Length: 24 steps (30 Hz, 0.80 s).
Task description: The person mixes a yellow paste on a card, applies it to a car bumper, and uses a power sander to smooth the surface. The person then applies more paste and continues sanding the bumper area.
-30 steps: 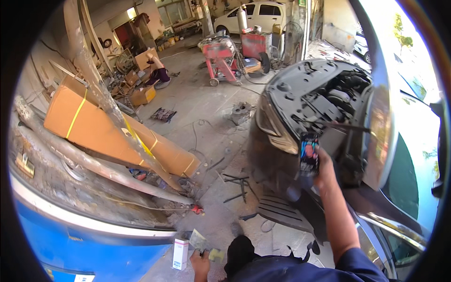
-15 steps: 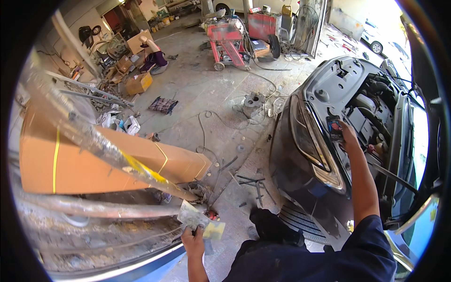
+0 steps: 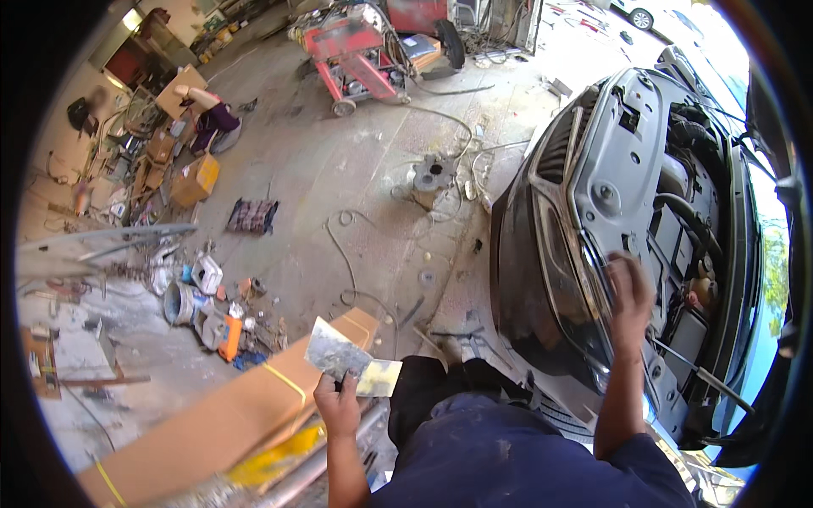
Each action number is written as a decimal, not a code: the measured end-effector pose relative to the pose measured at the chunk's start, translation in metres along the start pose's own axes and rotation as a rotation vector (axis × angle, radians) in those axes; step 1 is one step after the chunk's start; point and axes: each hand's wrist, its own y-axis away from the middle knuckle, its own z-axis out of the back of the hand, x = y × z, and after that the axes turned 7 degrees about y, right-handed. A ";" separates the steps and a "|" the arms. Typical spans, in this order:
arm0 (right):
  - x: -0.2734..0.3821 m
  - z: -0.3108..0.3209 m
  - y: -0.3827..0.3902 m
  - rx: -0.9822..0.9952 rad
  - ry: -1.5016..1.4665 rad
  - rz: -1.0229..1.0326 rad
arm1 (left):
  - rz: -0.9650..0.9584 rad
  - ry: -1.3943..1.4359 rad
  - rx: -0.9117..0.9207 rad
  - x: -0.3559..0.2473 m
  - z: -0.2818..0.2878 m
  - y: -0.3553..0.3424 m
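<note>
My left hand [image 3: 337, 406] grips two thin flat plates, one grey and smeared [image 3: 330, 347], the other pale yellow [image 3: 379, 379], held up in front of my dark-clothed body. My right hand [image 3: 628, 296] is blurred over the headlight [image 3: 567, 279] of a dark car [image 3: 525, 279] with its engine bay [image 3: 686, 212] exposed. Its fingers are loosely bent and apart, with no object visible in them; whether it touches the car I cannot tell.
A long cardboard package [image 3: 212, 423] lies at lower left by metal pipes. Clutter [image 3: 186, 296] lines the left side. A metal drum-like object [image 3: 436, 173] with looped cables is on the concrete floor. A red wheeled machine [image 3: 347, 51] stands behind. A white car [image 3: 631, 13] is outside.
The phone my right hand held over the engine bay is no longer visible in it. My left hand and plates have risen slightly in view, and the view has swung, revealing more left-side clutter.
</note>
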 end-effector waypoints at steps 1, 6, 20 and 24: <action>0.039 -0.033 -0.001 0.178 -0.003 0.100 | -0.040 -0.095 0.043 -0.009 -0.010 -0.029; 0.125 -0.206 -0.019 0.723 -0.352 0.224 | -0.392 -0.438 0.320 -0.055 -0.089 -0.165; 0.262 -0.530 -0.258 0.793 -0.635 -0.151 | -0.415 -0.387 0.754 -0.116 -0.100 -0.581; 0.278 -0.580 -0.343 0.707 -0.693 -0.056 | -0.458 -0.335 0.824 -0.146 -0.122 -0.689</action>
